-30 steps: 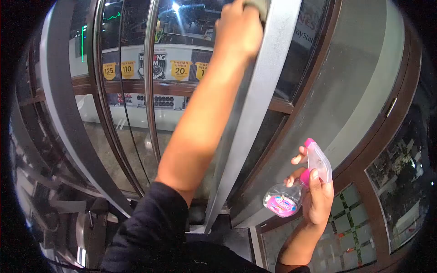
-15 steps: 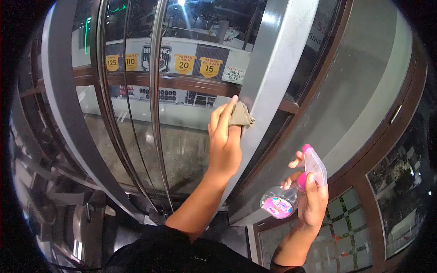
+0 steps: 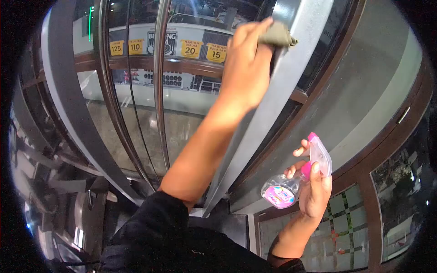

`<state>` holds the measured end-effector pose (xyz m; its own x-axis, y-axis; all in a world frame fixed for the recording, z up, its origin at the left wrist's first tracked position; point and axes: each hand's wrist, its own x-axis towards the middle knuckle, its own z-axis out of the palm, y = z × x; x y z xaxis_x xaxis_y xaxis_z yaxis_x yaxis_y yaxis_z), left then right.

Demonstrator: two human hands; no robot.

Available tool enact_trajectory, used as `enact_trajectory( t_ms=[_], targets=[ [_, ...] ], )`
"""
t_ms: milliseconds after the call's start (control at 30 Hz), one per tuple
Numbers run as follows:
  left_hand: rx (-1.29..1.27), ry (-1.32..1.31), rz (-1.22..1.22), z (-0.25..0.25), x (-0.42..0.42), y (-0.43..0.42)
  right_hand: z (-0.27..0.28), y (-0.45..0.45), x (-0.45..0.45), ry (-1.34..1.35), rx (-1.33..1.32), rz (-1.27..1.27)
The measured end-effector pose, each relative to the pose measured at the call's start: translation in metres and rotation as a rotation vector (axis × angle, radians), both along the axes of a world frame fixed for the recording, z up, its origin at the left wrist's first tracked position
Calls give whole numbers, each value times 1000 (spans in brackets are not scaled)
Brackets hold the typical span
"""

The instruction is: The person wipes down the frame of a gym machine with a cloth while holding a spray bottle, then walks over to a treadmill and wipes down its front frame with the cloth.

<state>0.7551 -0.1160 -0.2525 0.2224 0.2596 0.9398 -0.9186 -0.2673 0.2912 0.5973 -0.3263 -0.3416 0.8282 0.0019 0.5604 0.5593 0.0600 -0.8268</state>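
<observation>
My left hand [image 3: 249, 63] grips a folded olive-grey cloth [image 3: 278, 35], which lies against the upper part of a grey metal post [image 3: 268, 95]. The arm is stretched up and forward, and the fingertips reach along the cloth's edge. Lower on the right, my right hand [image 3: 314, 191] is wrapped round the neck of a clear spray bottle [image 3: 278, 193] with a pink-and-white trigger head [image 3: 321, 154] and a pink label. The bottle is tilted, apart from the post, and its inside is hard to make out.
Left of the post stand upright dark metal bars [image 3: 159, 91] and another grey post [image 3: 68, 91]. Behind them is glass with yellow price signs [image 3: 191, 48]. A grey wall [image 3: 364, 86] and a brown-framed door [image 3: 375, 214] are at the right. Gym-like equipment [image 3: 77, 209] sits lower left.
My left hand has slid the cloth upward along the post, with the arm reaching farther. My right hand still holds the spray bottle, slightly higher in view.
</observation>
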Motion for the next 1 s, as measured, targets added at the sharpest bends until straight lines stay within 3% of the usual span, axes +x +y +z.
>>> enact_trajectory(
  t_ms=[133,200,300,433,533,600,633,700,833,1000],
  targets=[
    [-52,247,-128,-104,-47,-16,-1,-7,2,19,-22,28],
    [-28,326,-6,-167,-71,-24,-6,-11,6,38,-35,44],
    [-133,568,-90,-236,-88,-33,-11,-18,10,54,-66,64],
    [-109,469,-113,-212,-71,-15,0,-11,9,58,-106,106],
    [-151,440,-182,-131,-44,-12,6,-8,7,52,-114,134],
    [-126,114,-253,-99,1,-9,7,-7,10,53,-110,149],
    [-92,259,-231,-72,-4,-4,6,-10,13,55,-115,163],
    [-29,161,-165,-55,2,-3,3,-13,11,64,-127,182],
    [-36,202,-102,-105,-21,-14,1,-15,15,109,-118,178],
    [-93,458,-35,-261,-68,-41,-11,-25,18,152,-133,157]
  ],
)
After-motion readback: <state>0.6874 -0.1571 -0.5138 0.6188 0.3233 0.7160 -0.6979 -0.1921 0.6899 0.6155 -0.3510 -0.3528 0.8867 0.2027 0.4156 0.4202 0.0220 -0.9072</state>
